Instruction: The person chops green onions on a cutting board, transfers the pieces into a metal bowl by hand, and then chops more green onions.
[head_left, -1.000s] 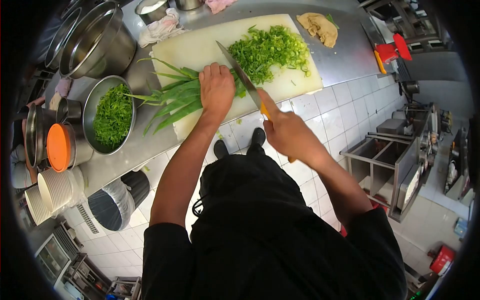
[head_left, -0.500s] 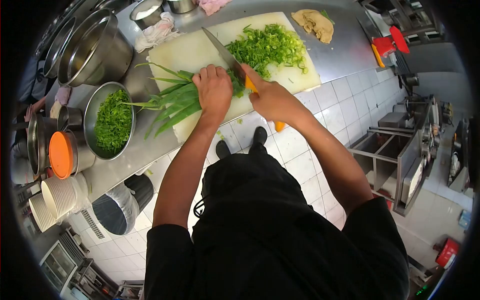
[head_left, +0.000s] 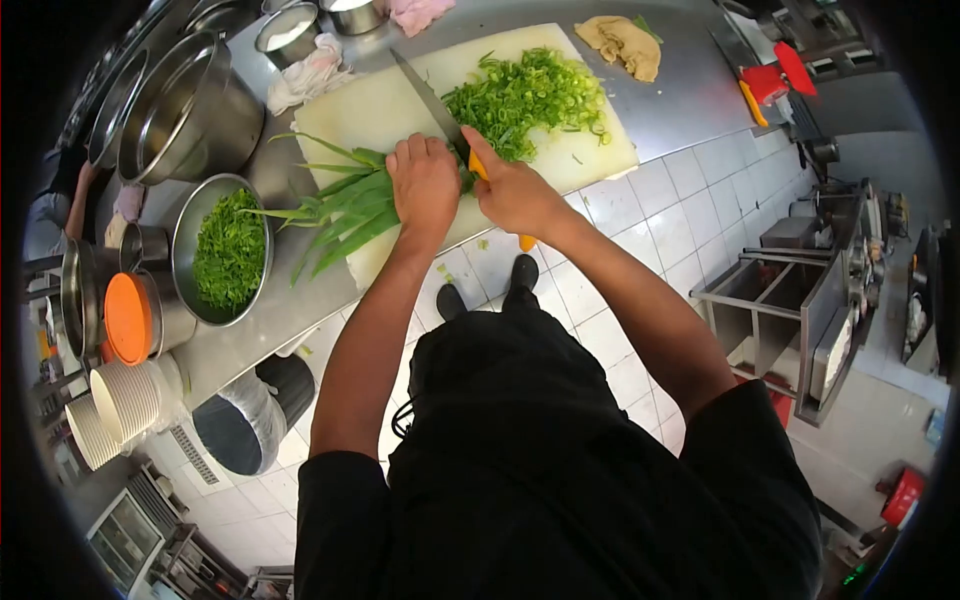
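Note:
A bundle of green onions (head_left: 350,215) lies across the left part of a white cutting board (head_left: 365,100), its leaf ends hanging toward the near edge. My left hand (head_left: 424,180) presses down on the bundle, fingers curled round its right end. In my right hand (head_left: 515,195) is a kitchen knife (head_left: 425,92) with an orange handle, its blade pointing away from me, close beside my left fingertips. To the right of the blade, chopped green onion (head_left: 530,100) is heaped on the board. The cut end of the bundle is partly hidden by my hands.
Left of the board stands a metal bowl (head_left: 225,250) of finely cut greens. Beyond it are large steel pots (head_left: 190,110) and a container with an orange lid (head_left: 128,318). A tan cloth (head_left: 622,45) lies at the right. A lined bin (head_left: 235,430) stands below the counter.
The knife and my right hand have shifted left, closer to my left hand. My left hand stays on the bundle. The whole view has moved slightly.

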